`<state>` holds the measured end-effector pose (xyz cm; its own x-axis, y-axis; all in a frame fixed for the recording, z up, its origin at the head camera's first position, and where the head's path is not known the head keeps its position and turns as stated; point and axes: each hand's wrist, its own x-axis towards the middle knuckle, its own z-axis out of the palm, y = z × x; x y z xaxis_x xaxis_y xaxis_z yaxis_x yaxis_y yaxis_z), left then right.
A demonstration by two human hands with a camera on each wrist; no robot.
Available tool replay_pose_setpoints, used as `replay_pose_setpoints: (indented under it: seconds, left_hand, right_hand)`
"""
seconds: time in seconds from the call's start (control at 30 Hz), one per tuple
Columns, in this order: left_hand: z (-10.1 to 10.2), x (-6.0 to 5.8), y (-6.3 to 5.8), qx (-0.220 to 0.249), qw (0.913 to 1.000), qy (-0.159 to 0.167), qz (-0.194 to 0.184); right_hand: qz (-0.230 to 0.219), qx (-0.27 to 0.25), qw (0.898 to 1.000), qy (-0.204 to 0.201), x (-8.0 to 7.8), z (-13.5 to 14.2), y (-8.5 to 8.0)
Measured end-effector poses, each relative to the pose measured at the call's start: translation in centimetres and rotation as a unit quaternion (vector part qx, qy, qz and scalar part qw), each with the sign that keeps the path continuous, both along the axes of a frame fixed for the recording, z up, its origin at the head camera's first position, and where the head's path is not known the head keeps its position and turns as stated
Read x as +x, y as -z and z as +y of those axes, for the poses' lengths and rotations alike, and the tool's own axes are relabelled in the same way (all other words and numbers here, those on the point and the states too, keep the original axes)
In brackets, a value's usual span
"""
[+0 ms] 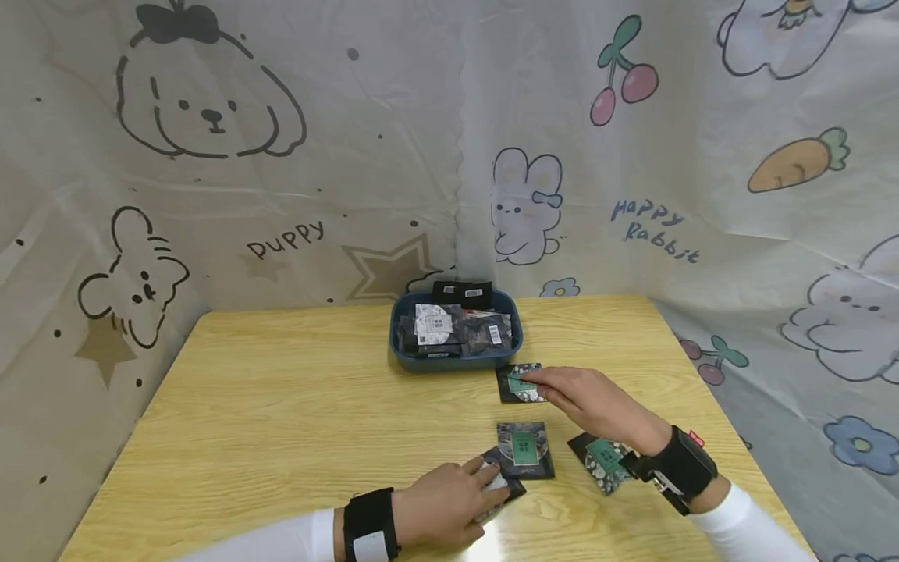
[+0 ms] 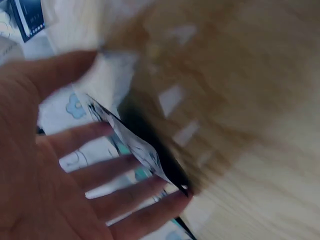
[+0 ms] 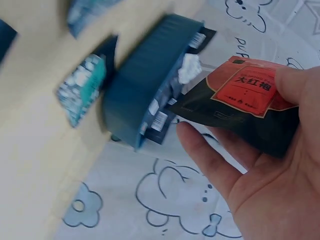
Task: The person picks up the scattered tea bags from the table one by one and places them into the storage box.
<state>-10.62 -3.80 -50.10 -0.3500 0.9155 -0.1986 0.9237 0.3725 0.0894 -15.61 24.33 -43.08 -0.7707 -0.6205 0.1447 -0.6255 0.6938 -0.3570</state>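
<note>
My right hand (image 1: pixel 597 402) pinches a black tea packet with a red label (image 3: pixel 245 92) between thumb and fingers, as the right wrist view shows; in the head view the hand hides it. Below that hand lies a green-label packet (image 1: pixel 513 394), close to the basket. At the front, my left hand (image 1: pixel 449 503) has its fingers resting on a dark packet with a pale patch (image 1: pixel 516 489). The left wrist view shows those fingers fairly straight along the packet (image 2: pixel 142 150), the thumb apart from it. A second green-label packet (image 1: pixel 525 451) overlaps this one.
A dark blue basket (image 1: pixel 449 364) filled with several packets stands at the table's back edge. Another green-label packet (image 1: pixel 605 460) lies tilted under the right wrist. Printed cloth (image 1: pixel 351 156) hangs behind and beside the wooden table (image 1: pixel 281 406).
</note>
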Motion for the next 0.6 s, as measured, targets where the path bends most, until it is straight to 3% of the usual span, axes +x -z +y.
replay_pose_setpoints:
  seconds: [0.27,0.6]
  left_hand:
    - [0.3,1.4,0.6,0.010,0.9946,-0.010,0.103]
    - [-1.6,1.0,-0.6,0.065,0.9937,0.005,0.091]
  right_hand:
    - [0.049,-0.032,0.998,-0.019,-2.6,-1.5,-1.5]
    - [0.125,-0.054,0.991,-0.002,-7.4,-3.6,-2.2]
